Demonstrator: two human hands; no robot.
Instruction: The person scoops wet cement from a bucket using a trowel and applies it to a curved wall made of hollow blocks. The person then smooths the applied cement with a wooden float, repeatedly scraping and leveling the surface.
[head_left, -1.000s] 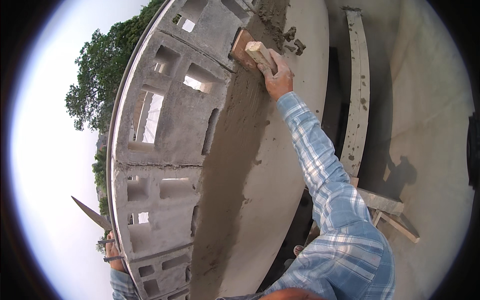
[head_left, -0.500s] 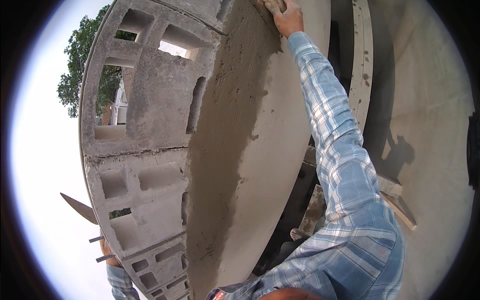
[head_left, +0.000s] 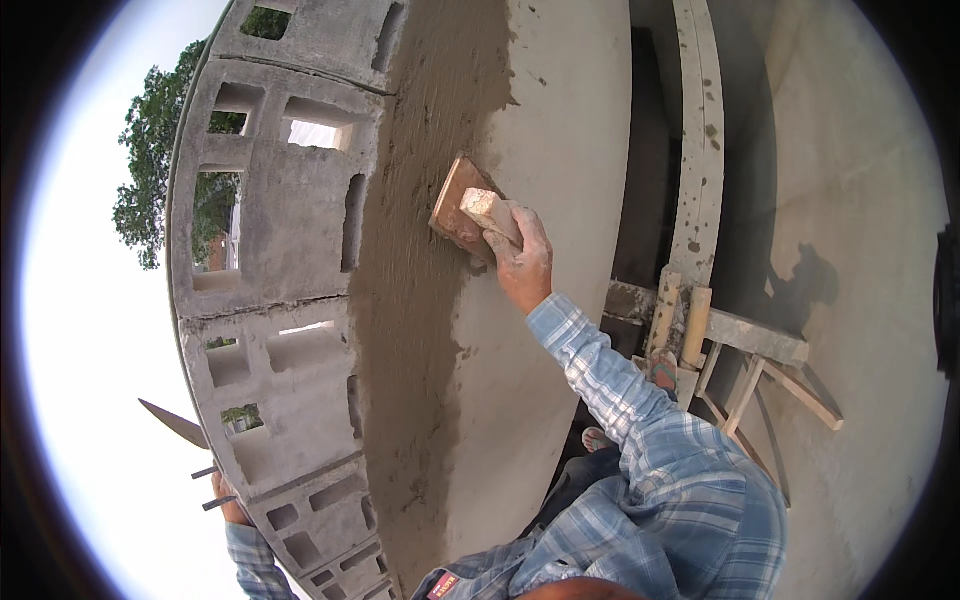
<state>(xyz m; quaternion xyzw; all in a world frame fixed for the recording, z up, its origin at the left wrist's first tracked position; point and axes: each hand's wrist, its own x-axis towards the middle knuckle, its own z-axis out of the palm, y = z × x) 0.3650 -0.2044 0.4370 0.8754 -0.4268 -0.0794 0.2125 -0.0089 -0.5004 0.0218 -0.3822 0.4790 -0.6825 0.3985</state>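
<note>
Mortar [head_left: 405,330], dark and damp-looking, is spread in a long band running from near to far, between pierced concrete blocks [head_left: 290,190] on the left and a smooth pale surface [head_left: 570,150] on the right. A wooden float [head_left: 453,203] is set over the right margin of the band, roughly mid-scene; whether its whole face is pressed down cannot be told. Its block handle [head_left: 484,207] is clamped in the grip of the right hand [head_left: 527,262], fingers wrapped about it. The left hand [head_left: 226,500] is partly hidden at the outer edge of the blocks, beside two short metal bars; a pointed blade [head_left: 172,422] stands out just beyond it, but whether the grip there is closed on anything cannot be told.

The step in hand is judged to be the levelling of the damp band, ridges being visible in its far stretch. For the next move, an even stroke along the band seems called for, with the float kept flat and steady, so that the mortar is not gouged or dragged across the pale surface.
</note>
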